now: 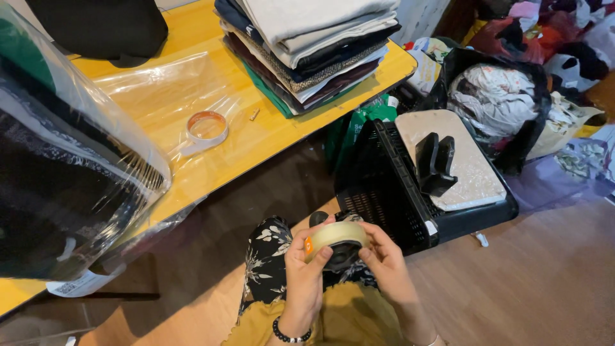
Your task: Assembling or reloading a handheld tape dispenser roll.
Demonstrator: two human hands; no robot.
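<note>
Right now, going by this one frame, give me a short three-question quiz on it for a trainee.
1. True or false: both hands hold the roll of clear tape over the lap.
2. What lies on the yellow table between the bagged dark clothes and the stack of folded clothes?
A. scissors
B. a second tape roll
C. a phone
3. What colour is the crate on the floor?

Key
1. True: the left hand and right hand grip it.
2. B, the second tape roll.
3. Black.
</note>
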